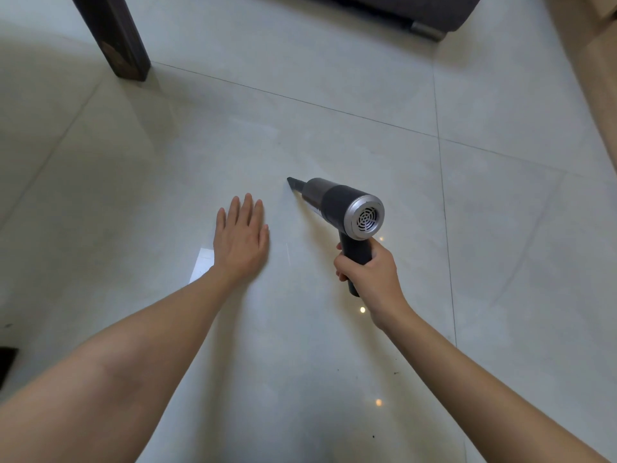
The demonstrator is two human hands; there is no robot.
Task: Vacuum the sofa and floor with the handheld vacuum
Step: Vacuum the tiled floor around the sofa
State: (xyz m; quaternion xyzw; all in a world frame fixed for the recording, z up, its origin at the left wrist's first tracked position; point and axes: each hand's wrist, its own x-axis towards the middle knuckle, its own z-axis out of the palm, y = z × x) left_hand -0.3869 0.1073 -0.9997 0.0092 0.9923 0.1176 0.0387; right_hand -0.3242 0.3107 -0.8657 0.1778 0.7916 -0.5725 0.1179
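Head view. My right hand is wrapped around the pistol-style handle of the handheld vacuum, fingers and thumb curled fully about the dark grip, with the butt of the handle protruding below my fist. The vacuum is held low over the tiled floor, its barrel angled forward and to my left, so that the tapered crevice nozzle points down at the tile; whether the tip touches the floor I cannot tell. The silver rear cap with its round vent grille faces back toward me.

Handling, as I judge it: the body is a rigid shell of plastic and metal, compact and probably light enough for one hand, with the motor mass sitting above the grip, so the handle is the proper place to hold it. The smooth casing would be slippery anywhere else, and the thin nozzle is the part most likely to suffer if it is jammed against the tile.

My left hand is spread flat, palm down, fingers straight and close together, holding nothing; it lies over the floor just beside the nozzle, apart from it, and whether it rests on the tile I cannot tell.

Farther off: a dark wooden furniture leg at upper left, and the base of the dark sofa with its metal foot at the top edge. Small dark specks lie on the tile close to me.
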